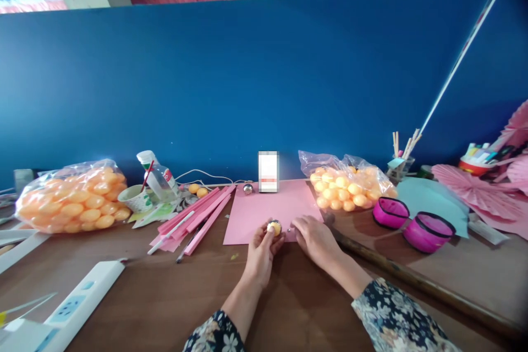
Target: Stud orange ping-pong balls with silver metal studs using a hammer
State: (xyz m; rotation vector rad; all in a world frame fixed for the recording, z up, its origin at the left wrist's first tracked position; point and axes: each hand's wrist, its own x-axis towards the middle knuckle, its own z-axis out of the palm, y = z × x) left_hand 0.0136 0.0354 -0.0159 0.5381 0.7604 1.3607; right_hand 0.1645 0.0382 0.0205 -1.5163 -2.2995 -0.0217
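Note:
My left hand (262,247) is closed around a small ball (274,226), yellow with silvery, shiny parts, above the front edge of a pink sheet (270,208). Just to the right, my right hand (315,236) reaches over the sheet's front right edge. Its fingers are bent and close together beside a tiny shiny bit (289,230); whether they grip anything is too small to tell. A silvery ball (248,188) lies at the sheet's back left corner, and a white, partly blurred box (268,171) stands at its back edge.
Bags of orange balls (78,201) (344,187) flank the sheet. Pink strips (198,217), a bottle (159,176) and a paper cup (135,198) sit left. A wooden stick (412,280), magenta bands (429,231) and pink paper fans (474,190) lie right. A power strip (84,300) is front left.

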